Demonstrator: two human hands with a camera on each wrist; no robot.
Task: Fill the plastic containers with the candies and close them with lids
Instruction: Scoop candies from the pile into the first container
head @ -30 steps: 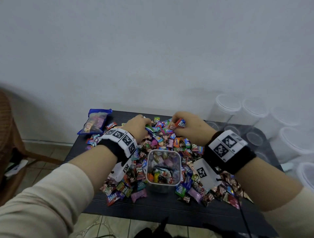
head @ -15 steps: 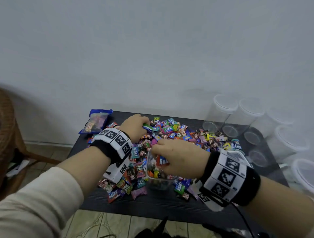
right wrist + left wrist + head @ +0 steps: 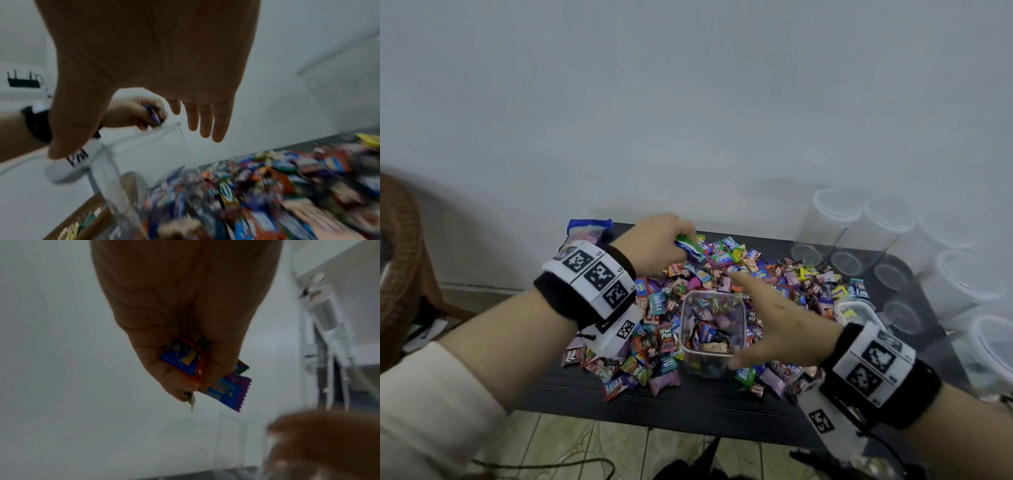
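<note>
candies (image 3: 186, 363) clutched in left hand (image 3: 657, 245) – right hand (image 3: 777, 320) now spread empty beside container (image 3: 712, 329)

A wicker chair (image 3: 400, 260) stands left of the black table (image 3: 688, 404).

A plain white wall (image 3: 688, 102) rises behind the black table (image 3: 688, 404); tiled floor (image 3: 592, 442) below.

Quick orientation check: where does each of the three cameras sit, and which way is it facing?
Head: on the forehead, facing down at the table; shows both forearms, left hand, right hand.
Left wrist: looks along the left hand gripping candies toward the white wall.
Right wrist: looks along the open right hand, fingers over the container.
Shared: head and right-wrist views both show the container and the left hand.
</note>
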